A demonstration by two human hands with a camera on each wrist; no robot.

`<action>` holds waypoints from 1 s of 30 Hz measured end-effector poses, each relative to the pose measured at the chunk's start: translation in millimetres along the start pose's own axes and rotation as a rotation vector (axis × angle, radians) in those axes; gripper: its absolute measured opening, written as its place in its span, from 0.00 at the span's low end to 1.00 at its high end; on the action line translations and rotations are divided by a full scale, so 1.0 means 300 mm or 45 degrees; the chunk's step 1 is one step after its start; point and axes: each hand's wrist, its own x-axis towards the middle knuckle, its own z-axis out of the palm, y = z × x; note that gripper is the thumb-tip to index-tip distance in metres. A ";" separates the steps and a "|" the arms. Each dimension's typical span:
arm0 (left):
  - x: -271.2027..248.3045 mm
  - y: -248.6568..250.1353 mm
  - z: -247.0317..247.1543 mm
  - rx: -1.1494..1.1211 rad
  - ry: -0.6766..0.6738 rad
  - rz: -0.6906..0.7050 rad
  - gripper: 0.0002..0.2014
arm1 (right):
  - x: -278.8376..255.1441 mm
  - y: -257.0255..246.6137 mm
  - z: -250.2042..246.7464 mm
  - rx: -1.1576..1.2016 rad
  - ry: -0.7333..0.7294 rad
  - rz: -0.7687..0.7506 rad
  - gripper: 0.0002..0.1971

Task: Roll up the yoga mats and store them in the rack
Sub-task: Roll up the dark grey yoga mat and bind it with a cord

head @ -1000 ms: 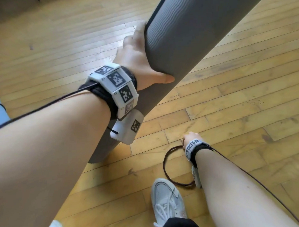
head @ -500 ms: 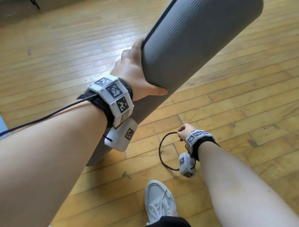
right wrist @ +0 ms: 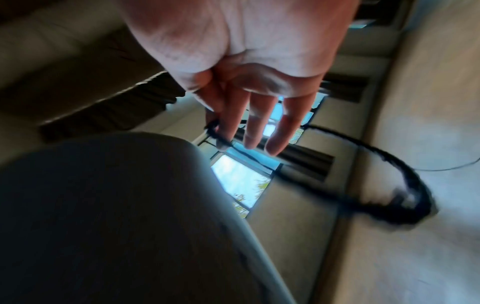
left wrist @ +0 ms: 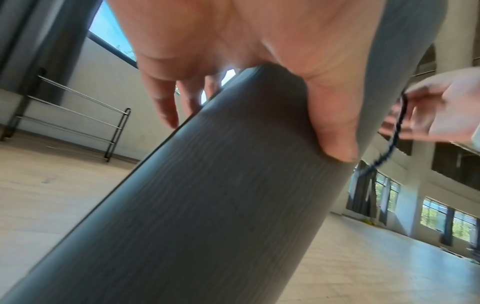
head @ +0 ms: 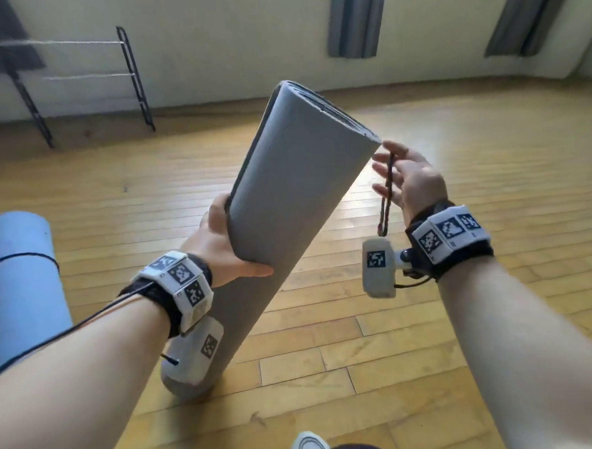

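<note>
1. The left hand [head: 220,241] grips the grey mat [head: 287,204] about midway up, thumb across the near face and fingers [left wrist: 166,107] curled round the far side.
2. The mat is rolled into a tight tube and stands tilted, its lower end on the floor [head: 394,338] near a white shoe [head: 307,446], its upper end leaning away to the right.
3. The right hand [head: 411,182] is raised just beside the mat's upper end. Thumb and forefinger pinch a dark loop [head: 386,196]; the other fingers [right wrist: 280,131] are spread and nearly straight.
4. The loop hangs down from the pinch, clear of the mat. In the right wrist view it sweeps out in a blurred arc [right wrist: 389,174].
5. To the left, a blue mat [head: 19,287] lies rolled on the floor, with a dark band round it.
6. Farther off, a black rack [head: 77,74] with thin rails stands against the pale wall [head: 229,40]. Something dark sits at its left end, cut off by the frame edge.
7. Grey curtains [head: 357,18] hang along that wall.
</note>
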 end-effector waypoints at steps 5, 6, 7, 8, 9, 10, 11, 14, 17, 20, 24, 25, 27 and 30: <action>-0.134 -0.077 -0.160 -0.118 0.021 -0.084 0.64 | -0.136 -0.264 0.260 -0.163 -0.435 -0.342 0.21; -0.155 -0.098 -0.179 -0.141 0.028 -0.104 0.66 | -0.165 -0.286 0.309 -0.212 -0.508 -0.380 0.22; -0.178 -0.114 -0.199 -0.174 0.042 -0.121 0.68 | -0.189 -0.300 0.354 -0.243 -0.554 -0.406 0.23; -0.196 -0.124 -0.221 -0.214 0.052 -0.117 0.68 | -0.211 -0.307 0.391 -0.265 -0.571 -0.425 0.24; -0.215 -0.127 -0.249 -0.259 0.058 -0.100 0.68 | -0.229 -0.312 0.422 -0.294 -0.569 -0.446 0.25; -0.226 -0.126 -0.280 -0.309 0.076 -0.066 0.66 | -0.243 -0.314 0.448 -0.327 -0.553 -0.471 0.25; -0.236 -0.109 -0.319 -0.348 0.111 -0.031 0.63 | -0.253 -0.316 0.471 -0.361 -0.541 -0.495 0.24; -0.252 -0.009 -0.455 -0.467 0.260 0.161 0.62 | -0.291 -0.320 0.534 -0.461 -0.549 -0.567 0.24; -0.272 0.069 -0.565 -0.448 0.313 0.328 0.59 | -0.326 -0.335 0.587 -0.552 -0.576 -0.601 0.24; -0.297 0.096 -0.631 -0.189 0.310 0.262 0.50 | -0.347 -0.368 0.618 -0.637 -0.634 -0.587 0.25; -0.318 0.071 -0.633 -0.151 0.448 0.272 0.34 | -0.372 -0.412 0.618 -0.565 -0.701 -0.533 0.21; -0.322 0.070 -0.631 -0.138 0.462 0.272 0.34 | -0.379 -0.423 0.612 -0.508 -0.698 -0.533 0.19; -0.318 0.072 -0.633 -0.110 0.497 0.237 0.34 | -0.390 -0.447 0.597 -0.482 -0.701 -0.584 0.17; -0.315 0.080 -0.636 -0.078 0.521 0.194 0.33 | -0.409 -0.472 0.582 -0.658 -0.823 -0.637 0.20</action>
